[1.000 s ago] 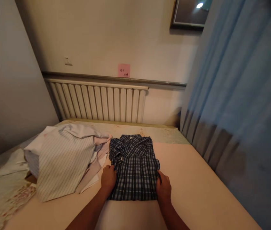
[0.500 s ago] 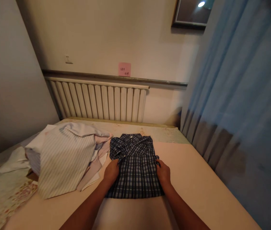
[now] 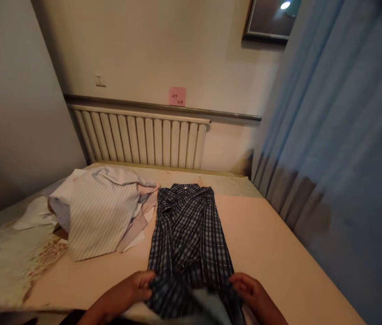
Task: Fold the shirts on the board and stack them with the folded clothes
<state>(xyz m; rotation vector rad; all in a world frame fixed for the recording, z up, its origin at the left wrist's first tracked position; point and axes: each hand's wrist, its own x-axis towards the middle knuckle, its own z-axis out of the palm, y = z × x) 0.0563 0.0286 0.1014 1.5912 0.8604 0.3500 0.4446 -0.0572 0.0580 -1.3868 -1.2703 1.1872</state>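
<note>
A dark blue plaid shirt (image 3: 194,225) lies lengthwise on the pink cloth, its collar toward the wall and its sleeves laid over the body. My left hand (image 3: 140,286) pinches the shirt's left side near the lower end. On the other side, my right hand (image 3: 246,289) has its fingers closed on the shirt's right edge. Between the hands the lower part of the shirt is lifted and blurred by motion, and its near end runs off the bottom of the view.
A heap of clothes with a striped shirt (image 3: 104,212) on top lies to the left. The pink cloth (image 3: 272,253) covers much of the bed. A radiator (image 3: 143,140) stands behind, and a blue curtain (image 3: 329,135) hangs at the right.
The shirt's folded-up lower part has been drawn back toward me, so the shirt now lies longer. Both hands have moved nearer and slightly apart, still holding its edges.
</note>
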